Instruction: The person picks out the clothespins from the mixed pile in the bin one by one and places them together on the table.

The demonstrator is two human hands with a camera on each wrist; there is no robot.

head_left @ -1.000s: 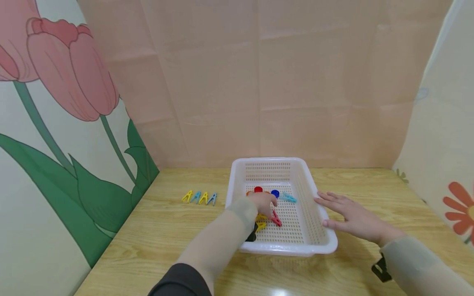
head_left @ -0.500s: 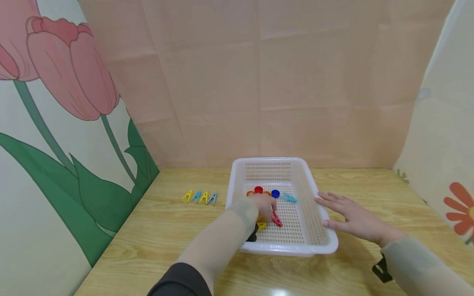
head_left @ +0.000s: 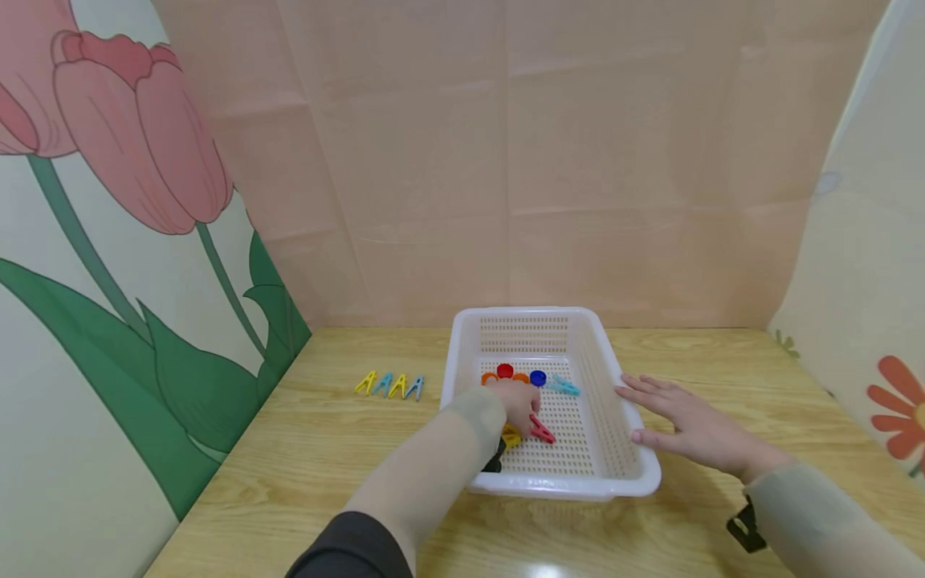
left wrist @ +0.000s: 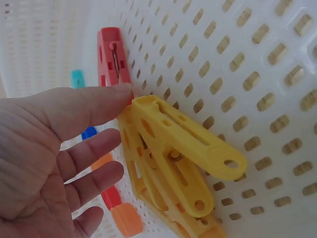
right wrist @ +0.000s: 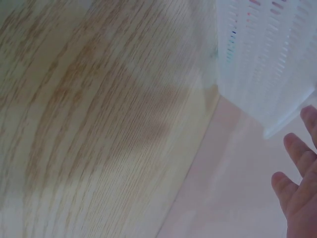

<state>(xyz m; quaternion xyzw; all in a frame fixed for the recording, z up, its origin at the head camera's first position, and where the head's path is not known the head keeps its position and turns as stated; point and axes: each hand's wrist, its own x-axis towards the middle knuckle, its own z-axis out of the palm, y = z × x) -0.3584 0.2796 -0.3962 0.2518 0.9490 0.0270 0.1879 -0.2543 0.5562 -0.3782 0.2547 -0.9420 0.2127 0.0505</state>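
While touching the red clothespin (left wrist: 110, 57) with the left hand (head_left: 515, 401) (cannot tell whether pinching), rests the right hand (head_left: 690, 421) with fingers apart against the basket (head_left: 549, 486), presumably steadying it.

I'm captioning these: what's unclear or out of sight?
Head: parts of yellow clothespins in the basket, behind the left hand.
Left wrist: whether that hand grips the red clothespin; its thumb covers the contact.
Right wrist: the right hand, cut off at the edge; specks through the basket wall, too small.
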